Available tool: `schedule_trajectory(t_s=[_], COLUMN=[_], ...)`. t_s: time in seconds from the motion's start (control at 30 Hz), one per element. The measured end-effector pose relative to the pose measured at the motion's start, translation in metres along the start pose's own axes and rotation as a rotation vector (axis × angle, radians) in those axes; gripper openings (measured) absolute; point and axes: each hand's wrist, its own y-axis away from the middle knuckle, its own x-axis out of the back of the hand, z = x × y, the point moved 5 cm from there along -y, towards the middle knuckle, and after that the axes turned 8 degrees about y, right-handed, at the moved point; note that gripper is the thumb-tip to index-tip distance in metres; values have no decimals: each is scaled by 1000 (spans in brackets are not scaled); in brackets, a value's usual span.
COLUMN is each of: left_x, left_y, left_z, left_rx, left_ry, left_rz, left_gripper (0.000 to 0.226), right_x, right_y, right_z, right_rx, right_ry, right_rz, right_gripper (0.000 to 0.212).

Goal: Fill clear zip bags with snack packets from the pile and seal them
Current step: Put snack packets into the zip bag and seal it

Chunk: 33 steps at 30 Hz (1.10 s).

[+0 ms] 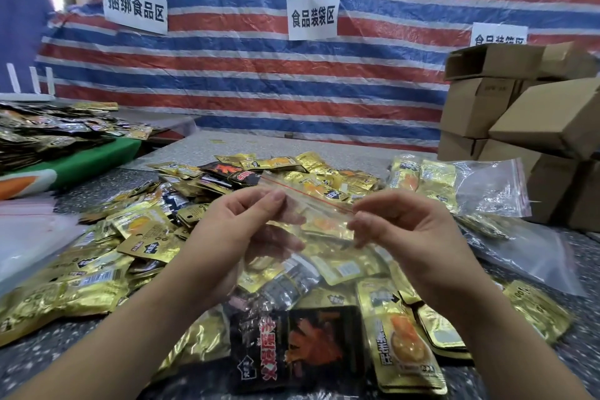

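I hold a clear zip bag [316,204] with a red zip line in front of me, above the pile. My left hand [240,227] pinches its left side near the top, thumb on the front. My right hand [396,227] pinches the right end of the zip line. Whether the bag holds anything I cannot tell, as packets show through it. The pile of gold and black snack packets [136,237] spreads over the speckled table [201,146] beneath both hands. A large black packet [292,347] lies nearest me.
A filled clear zip bag [431,182] lies at the right, with flat bags [532,256] beside it. Stacked cardboard boxes [519,127] stand at the back right. At the left sit another heap of packets [48,130] and a stack of clear bags [26,237].
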Motion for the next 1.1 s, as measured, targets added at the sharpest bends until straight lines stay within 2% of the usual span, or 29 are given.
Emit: schedule_trajectory(t_s=[0.03, 0.1, 0.17, 0.2, 0.27, 0.33, 0.4, 0.5, 0.57, 0.67, 0.77, 0.87, 0.93, 1.0, 1.1], left_x=[1, 3, 6, 7, 8, 8, 8, 8, 7, 7, 6, 6, 6, 7, 8], left_y=[0, -1, -2, -2, -1, -1, -2, -3, -3, -2, -2, -3, -2, -3, -3], left_z=[0, -1, -2, -2, -4, -6, -7, -6, -6, -6, -7, -10, -11, -11, -10], left_rx=[0, -2, -4, -1, 9, 19, 22, 16, 21, 25, 51, 98, 113, 110, 94], left_ry=[9, 12, 4, -1, -16, -22, -31, -48, -48, -54, -60, -76, -92, -122, -129], left_rz=[13, 36, 41, 39, 29, 18, 18, 14, 9, -2, -8, -19, -7, 10, 12], left_gripper=[20, 18, 17, 17, 18, 18, 18, 23, 23, 20, 25, 29, 25, 24, 23], right_x=[3, 10, 18, 20, 19, 13, 6, 3, 0, -8, -6, -6, -6, -8, -7], right_y=[-1, -5, -6, -5, -2, -1, -1, 0, 3, 8, 5, 4, 1, -2, -5], right_z=[3, 15, 33, 42, 56, 65, 67, 66, 69, 76, 84, 87, 89, 91, 92], right_rx=[-38, -168, -343, -423, -524, -493, -442, -346, -360, -414, -412, -393, -330, -265, -239], right_ry=[-118, -321, -359, -264, 236, 636, 707, 824, 882, 939, 1028, 1101, 1221, 1331, 1337], right_rz=[11, 89, 213, 243, 152, -32, -131, -204, -307, -462, -445, -456, -425, -382, -299], right_gripper=[13, 26, 37, 36, 29, 19, 15, 39, 54, 65, 58, 42, 45, 40, 38])
